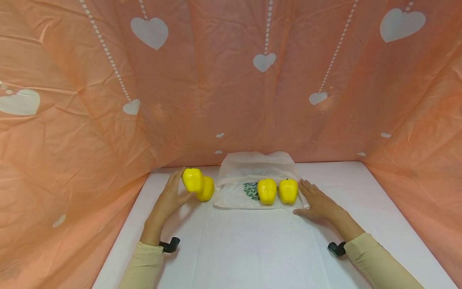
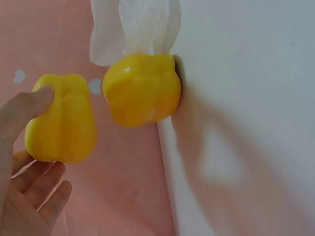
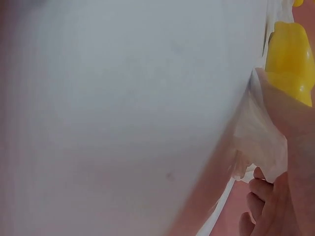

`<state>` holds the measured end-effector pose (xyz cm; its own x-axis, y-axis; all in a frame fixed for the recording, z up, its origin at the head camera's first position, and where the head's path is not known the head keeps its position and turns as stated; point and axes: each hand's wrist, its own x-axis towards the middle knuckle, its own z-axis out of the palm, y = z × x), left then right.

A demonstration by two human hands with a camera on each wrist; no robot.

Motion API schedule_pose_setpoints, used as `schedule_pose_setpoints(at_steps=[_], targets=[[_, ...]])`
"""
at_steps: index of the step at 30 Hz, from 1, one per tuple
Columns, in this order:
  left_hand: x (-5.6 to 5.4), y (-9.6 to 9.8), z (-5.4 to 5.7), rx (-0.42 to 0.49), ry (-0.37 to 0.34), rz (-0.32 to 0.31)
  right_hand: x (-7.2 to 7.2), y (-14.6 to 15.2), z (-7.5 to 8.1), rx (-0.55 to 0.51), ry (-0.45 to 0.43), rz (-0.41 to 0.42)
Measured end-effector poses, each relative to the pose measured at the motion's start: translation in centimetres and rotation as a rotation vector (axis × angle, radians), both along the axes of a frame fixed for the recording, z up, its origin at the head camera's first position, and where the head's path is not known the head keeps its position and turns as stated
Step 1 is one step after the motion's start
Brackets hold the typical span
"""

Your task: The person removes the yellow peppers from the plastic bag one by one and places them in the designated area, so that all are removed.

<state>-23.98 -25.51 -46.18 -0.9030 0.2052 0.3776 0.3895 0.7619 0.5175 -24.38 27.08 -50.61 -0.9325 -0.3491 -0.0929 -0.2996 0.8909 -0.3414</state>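
Observation:
My left hand holds a yellow bell pepper off the table, thumb on one side and fingers on the other, as the left wrist view shows. Just right of it, a second yellow bell pepper stands on the table, beside the left edge of a thin white bag with a green leafy print. Two more yellow bell peppers, one in the middle and one to its right, sit on the bag. Fingers extended, my right hand rests at the bag's right edge, close beside the rightmost pepper.
A white-covered table lies under everything. Behind it and along both sides hangs an orange-pink sheet with white hearts. The bag's far end stands up near the back sheet. Each wrist wears a black camera mount.

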Motion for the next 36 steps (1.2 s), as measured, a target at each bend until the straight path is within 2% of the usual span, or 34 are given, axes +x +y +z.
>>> schedule_pose_setpoints(at_steps=[6, 13, 21, 30, 36], targets=[[0.0, -0.9, -0.2, -0.005, 0.038, 0.01, -0.1, 0.0, -0.1, 0.003, 0.004, -0.002], [-0.1, -1.8, -0.3, 0.02, 0.037, 0.006, -0.2, 0.1, -0.1, 0.016, 0.006, -0.003], [-0.6, -3.0, -0.9, 0.02, -0.019, 0.005, -0.2, 0.1, -0.1, 0.008, -0.012, -0.012], [-0.6, -3.6, -1.6, 0.03, -0.149, 0.021, -0.1, 0.1, -0.1, -0.004, -0.017, -0.012], [-0.8, -3.8, -2.2, 0.03, -0.136, 0.011, -0.2, 0.0, -0.2, 0.025, 0.004, 0.003]])
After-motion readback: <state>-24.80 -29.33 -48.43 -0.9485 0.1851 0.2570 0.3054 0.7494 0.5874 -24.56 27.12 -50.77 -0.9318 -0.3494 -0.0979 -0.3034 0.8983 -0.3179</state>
